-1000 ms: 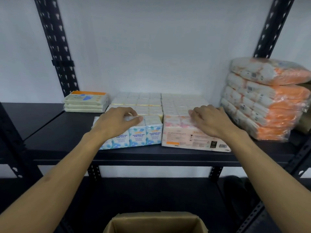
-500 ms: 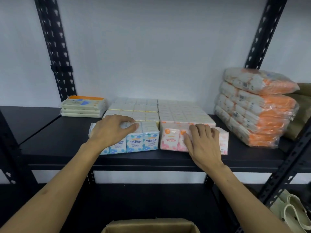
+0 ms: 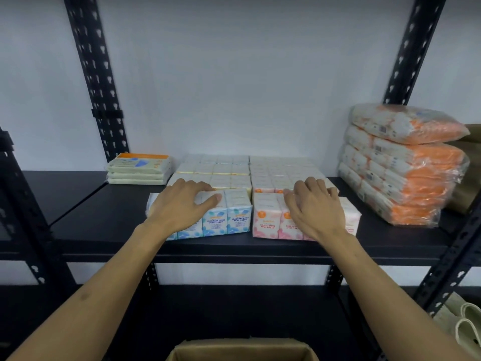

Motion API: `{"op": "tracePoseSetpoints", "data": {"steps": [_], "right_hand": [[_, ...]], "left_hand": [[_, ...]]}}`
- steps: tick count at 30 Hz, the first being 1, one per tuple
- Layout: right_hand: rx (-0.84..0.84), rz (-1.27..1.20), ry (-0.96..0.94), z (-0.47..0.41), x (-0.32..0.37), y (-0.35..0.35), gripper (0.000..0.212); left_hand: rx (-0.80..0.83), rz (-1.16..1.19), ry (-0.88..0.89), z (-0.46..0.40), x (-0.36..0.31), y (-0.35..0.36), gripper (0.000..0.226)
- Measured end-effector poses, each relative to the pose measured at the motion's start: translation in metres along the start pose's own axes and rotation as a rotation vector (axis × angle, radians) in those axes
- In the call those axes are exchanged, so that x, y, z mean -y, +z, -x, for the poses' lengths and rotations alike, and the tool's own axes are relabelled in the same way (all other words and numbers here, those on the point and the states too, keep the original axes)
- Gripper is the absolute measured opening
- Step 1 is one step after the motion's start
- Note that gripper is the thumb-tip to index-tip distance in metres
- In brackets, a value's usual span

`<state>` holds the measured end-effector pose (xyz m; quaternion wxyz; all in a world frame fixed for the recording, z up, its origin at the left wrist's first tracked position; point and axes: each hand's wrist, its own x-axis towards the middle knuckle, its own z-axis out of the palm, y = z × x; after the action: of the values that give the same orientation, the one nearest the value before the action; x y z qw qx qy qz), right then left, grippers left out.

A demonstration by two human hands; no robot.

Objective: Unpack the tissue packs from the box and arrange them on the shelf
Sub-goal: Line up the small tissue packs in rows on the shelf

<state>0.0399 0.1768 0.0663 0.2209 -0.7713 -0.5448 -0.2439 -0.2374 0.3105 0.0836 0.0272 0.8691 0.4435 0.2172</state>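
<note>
A blue fragrance-free mini tissue pack (image 3: 226, 220) stands at the front of the black shelf (image 3: 260, 246). My left hand (image 3: 179, 207) rests on its top with fingers spread. Right beside it stands a pink rose-scented mini tissue pack (image 3: 268, 220). My right hand (image 3: 315, 207) lies over that pack's top, fingers bent over its far edge. Behind both lie rows of more mini tissue packs (image 3: 250, 170). The cardboard box (image 3: 242, 350) sits open at the bottom edge; its inside is not visible.
A stack of flat cream tissue packs (image 3: 139, 169) lies at the back left. A pile of orange-and-white tissue bags (image 3: 403, 165) fills the right end. Black perforated uprights (image 3: 96, 74) frame the shelf. Pale slippers (image 3: 466, 324) lie at the lower right.
The pink pack lay flat a second ago and now stands upright; my right hand has shifted from its front onto its top. My left hand has stayed on the blue pack.
</note>
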Motion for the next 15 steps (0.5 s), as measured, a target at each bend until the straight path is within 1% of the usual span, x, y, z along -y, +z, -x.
{"op": "tracePoseSetpoints", "data": {"steps": [2,3,5,6,8,11,13,15], "right_hand": [[-0.047,0.041,0.001,0.006,0.001,0.005,0.047],[-0.053,0.041,0.004,0.008,0.001,0.006,0.046],[-0.057,0.041,-0.006,0.007,-0.002,0.007,0.045],[-0.059,0.037,-0.016,0.005,-0.003,0.008,0.045],[-0.069,0.033,-0.032,0.003,-0.005,0.008,0.045],[-0.073,0.027,-0.039,0.004,-0.005,0.007,0.045],[-0.072,0.024,-0.036,0.004,-0.006,0.008,0.044],[-0.068,0.026,-0.032,0.004,-0.006,0.008,0.044]], "left_hand": [[0.005,-0.103,0.013,0.002,-0.002,0.0,0.059],[0.015,-0.117,0.01,0.003,-0.003,-0.001,0.06],[0.03,-0.093,0.005,0.004,-0.003,-0.003,0.061],[0.013,-0.077,0.012,0.005,-0.003,-0.003,0.06],[-0.094,-0.055,0.063,0.01,-0.003,0.0,0.058],[-0.28,-0.044,0.207,0.025,-0.002,0.011,0.053],[-0.34,-0.043,0.251,0.037,0.0,0.025,0.047],[-0.371,-0.034,0.248,0.047,0.001,0.038,0.043]]}}
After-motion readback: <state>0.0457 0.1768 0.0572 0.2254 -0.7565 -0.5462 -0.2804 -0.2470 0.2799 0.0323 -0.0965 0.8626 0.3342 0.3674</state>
